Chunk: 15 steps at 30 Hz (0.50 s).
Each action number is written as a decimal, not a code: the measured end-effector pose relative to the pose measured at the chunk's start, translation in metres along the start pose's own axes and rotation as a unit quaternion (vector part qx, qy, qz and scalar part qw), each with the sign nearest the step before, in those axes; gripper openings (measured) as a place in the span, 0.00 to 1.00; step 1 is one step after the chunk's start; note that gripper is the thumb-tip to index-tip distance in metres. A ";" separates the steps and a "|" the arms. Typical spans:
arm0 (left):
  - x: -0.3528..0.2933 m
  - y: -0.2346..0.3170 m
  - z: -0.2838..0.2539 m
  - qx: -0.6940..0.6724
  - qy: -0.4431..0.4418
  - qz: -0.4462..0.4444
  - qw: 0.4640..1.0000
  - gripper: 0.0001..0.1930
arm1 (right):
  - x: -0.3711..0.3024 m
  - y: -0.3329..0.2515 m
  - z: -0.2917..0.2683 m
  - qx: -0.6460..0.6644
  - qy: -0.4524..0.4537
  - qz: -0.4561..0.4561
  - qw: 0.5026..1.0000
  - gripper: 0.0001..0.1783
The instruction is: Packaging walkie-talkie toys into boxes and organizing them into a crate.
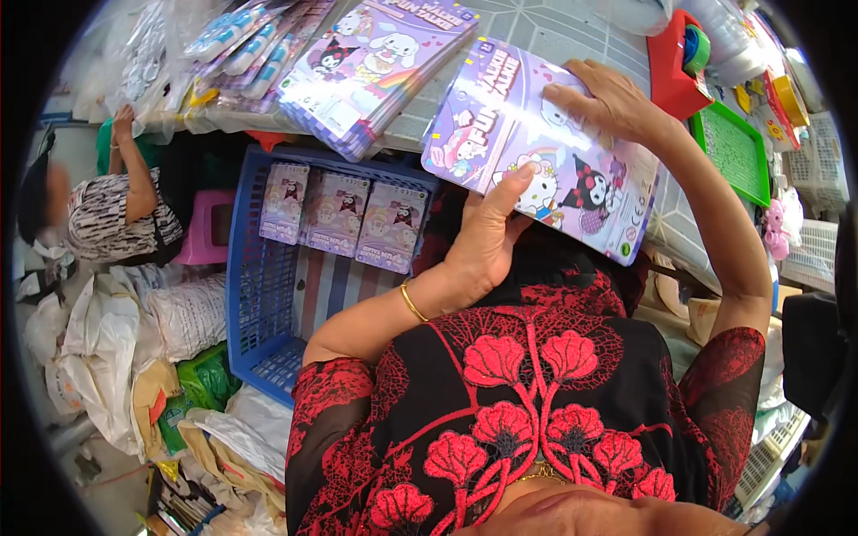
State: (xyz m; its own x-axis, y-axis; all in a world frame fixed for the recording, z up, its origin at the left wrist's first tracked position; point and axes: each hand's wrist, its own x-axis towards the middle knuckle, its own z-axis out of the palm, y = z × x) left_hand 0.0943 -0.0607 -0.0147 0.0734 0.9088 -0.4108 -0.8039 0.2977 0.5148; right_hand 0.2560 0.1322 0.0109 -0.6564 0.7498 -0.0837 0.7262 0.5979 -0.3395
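My left hand (496, 237) grips the near edge of a purple cartoon-printed packaging card (554, 170), its thumb on the face and its fingers hidden underneath. At the far edge, my right hand (617, 103) is closed on the same card, with the thumb over the printed face. The card is tilted at the table's front edge; whether more cards lie beneath it, I cannot tell. Just left of it rests a stack of matching cards (375, 71).
A blue plastic basket (239, 259) below the table holds several smaller purple packages (335, 214). Plastic-wrapped items (241, 49) lie at the far left of the tiled-pattern table. Rightward are a red tape dispenser (670, 76) and a green tray (728, 147). Another person (116, 210) works at left.
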 end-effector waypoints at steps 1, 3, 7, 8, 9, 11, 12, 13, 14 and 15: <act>0.000 -0.002 0.000 -0.005 0.007 0.020 1.000 0.22 | -0.001 -0.004 0.000 0.028 -0.016 0.025 0.999 0.45; -0.001 -0.004 0.006 -0.009 0.039 0.065 0.997 0.19 | -0.002 -0.008 0.000 0.079 -0.005 0.009 0.997 0.47; -0.008 0.001 0.004 -0.024 0.030 0.085 0.996 0.16 | -0.005 -0.024 -0.007 0.171 -0.088 0.082 0.978 0.45; -0.009 0.001 0.003 -0.036 0.028 0.087 0.995 0.16 | -0.004 -0.025 -0.011 0.193 -0.105 0.101 0.970 0.45; -0.008 0.000 0.002 -0.048 0.025 0.088 0.995 0.16 | -0.004 -0.027 -0.014 0.214 -0.122 0.121 0.962 0.46; -0.012 0.000 0.000 -0.054 0.018 0.101 0.993 0.16 | -0.010 -0.036 -0.018 0.194 -0.019 0.061 0.979 0.43; -0.015 0.002 0.000 -0.051 0.008 0.109 0.993 0.16 | -0.012 -0.038 -0.022 0.187 0.021 0.025 0.982 0.42; -0.019 0.005 0.001 -0.034 0.011 0.125 0.992 0.15 | -0.014 -0.056 -0.037 0.201 -0.005 0.027 0.979 0.39; -0.023 0.010 -0.001 -0.035 0.019 0.135 0.990 0.15 | -0.013 -0.063 -0.041 0.208 0.020 -0.001 0.978 0.38; -0.027 0.017 -0.002 -0.022 0.011 0.163 0.986 0.15 | -0.012 -0.069 -0.046 0.214 0.045 -0.025 0.975 0.37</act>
State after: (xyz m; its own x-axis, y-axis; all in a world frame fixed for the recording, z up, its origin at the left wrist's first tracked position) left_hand 0.0778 -0.0802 0.0037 -0.2054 0.9476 -0.2446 -0.8080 -0.0232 0.5887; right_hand 0.2232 0.0952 0.0784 -0.6547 0.7557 0.0185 0.5286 0.4752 -0.7033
